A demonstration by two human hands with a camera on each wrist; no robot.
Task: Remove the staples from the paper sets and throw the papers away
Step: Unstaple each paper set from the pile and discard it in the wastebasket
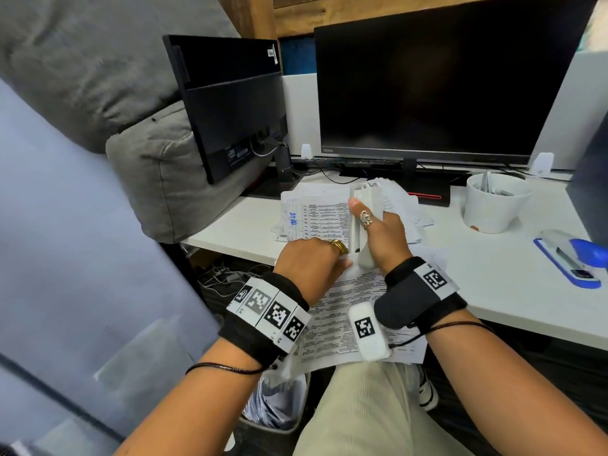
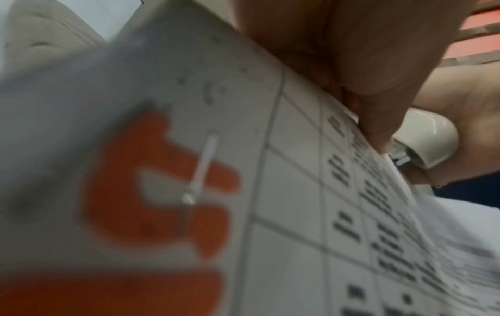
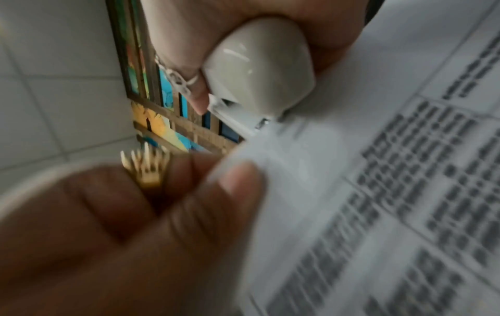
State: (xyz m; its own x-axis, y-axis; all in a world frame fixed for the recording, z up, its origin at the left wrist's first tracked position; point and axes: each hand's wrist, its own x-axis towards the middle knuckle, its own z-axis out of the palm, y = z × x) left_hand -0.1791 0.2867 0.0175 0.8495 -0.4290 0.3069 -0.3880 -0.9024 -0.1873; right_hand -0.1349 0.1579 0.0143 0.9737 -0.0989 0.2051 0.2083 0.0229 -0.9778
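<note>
The right hand (image 1: 383, 236) is clenched around a white stapler-type tool (image 1: 362, 222), thumb along its top; in the right wrist view the tool's metal nose (image 3: 259, 121) meets the top corner of the printed paper set (image 1: 342, 311). The left hand (image 1: 309, 264) pinches that same corner between thumb and fingers (image 3: 238, 181). The paper set overhangs the near edge of the surface (image 1: 513, 291), above the person's lap. In the left wrist view, a staple (image 2: 201, 169) sits in the sheet's underside over an orange logo. A further stack of papers (image 1: 316, 209) lies toward the far edge. A bin (image 1: 276, 413) holding papers stands on the floor below the near edge.
</note>
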